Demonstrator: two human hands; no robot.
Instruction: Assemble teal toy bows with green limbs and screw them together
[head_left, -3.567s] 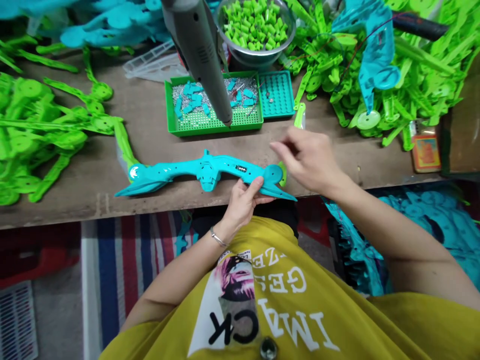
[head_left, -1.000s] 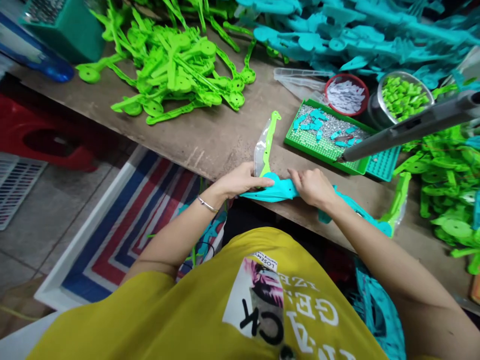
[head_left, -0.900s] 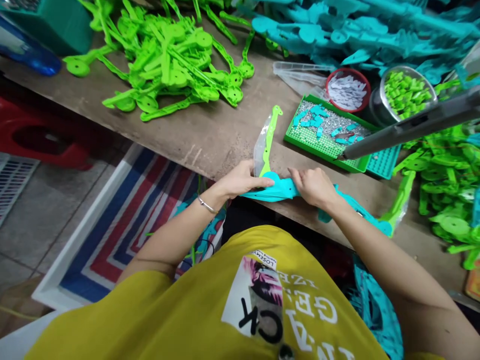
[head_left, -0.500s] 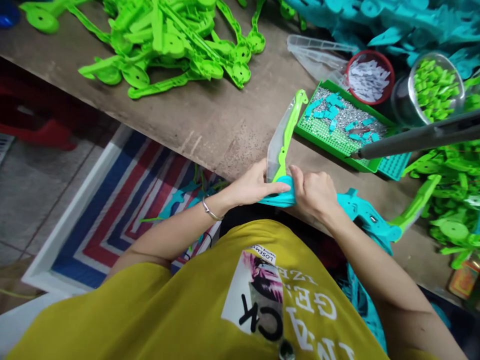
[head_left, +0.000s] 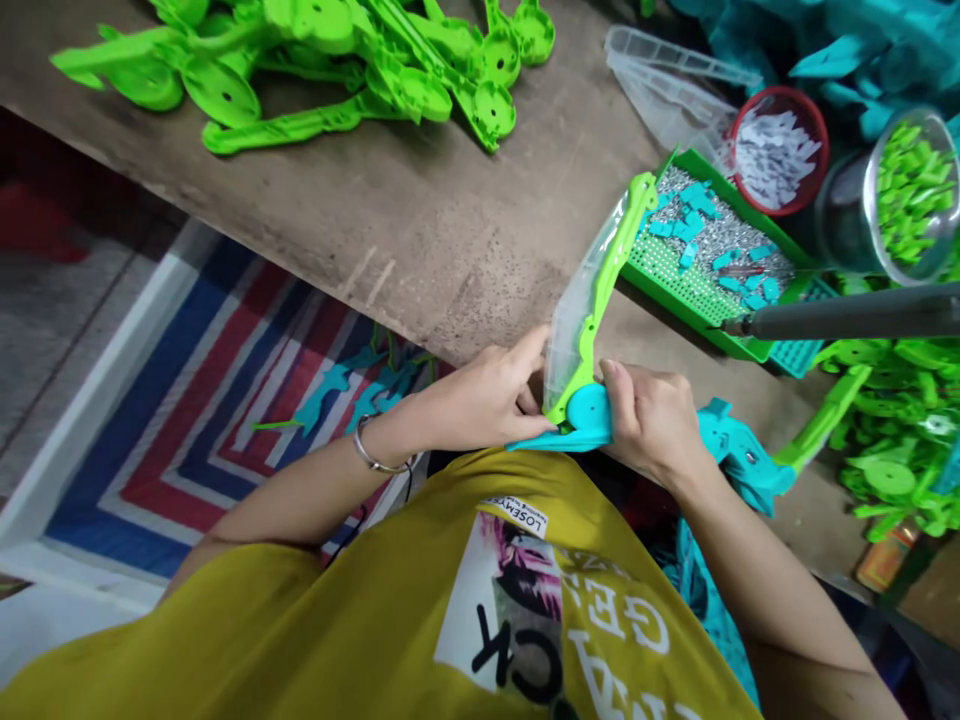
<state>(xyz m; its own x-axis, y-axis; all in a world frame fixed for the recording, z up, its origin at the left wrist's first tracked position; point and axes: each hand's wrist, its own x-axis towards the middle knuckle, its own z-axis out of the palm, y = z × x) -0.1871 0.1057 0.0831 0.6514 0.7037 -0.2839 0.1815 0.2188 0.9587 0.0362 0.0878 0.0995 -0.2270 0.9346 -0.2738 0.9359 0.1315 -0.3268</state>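
Observation:
A teal plastic toy bow body (head_left: 739, 455) lies along the near edge of the wooden bench (head_left: 420, 230). A green limb with a clear blade (head_left: 592, 290) stands up from its left end. My left hand (head_left: 480, 395) pinches that end from the left, fingers closed on the teal tip and the limb's base. My right hand (head_left: 652, 420) is wrapped round the teal body just right of the round joint (head_left: 587, 408). A second green limb (head_left: 821, 425) sticks out of the bow's far right end.
A pile of green limbs (head_left: 337, 60) lies at the back left. A green tray of screws and teal bits (head_left: 712, 250), a red bowl (head_left: 780, 150), and a clear tub of green pegs (head_left: 907, 190) stand right. A hanging grey screwdriver (head_left: 847, 315) reaches over the tray. Teal parts are heaped behind.
Both hands have tightened on the bow's left end and tilted it up, so the green limb stands steeper. The camera has swung down and left since the first frame.

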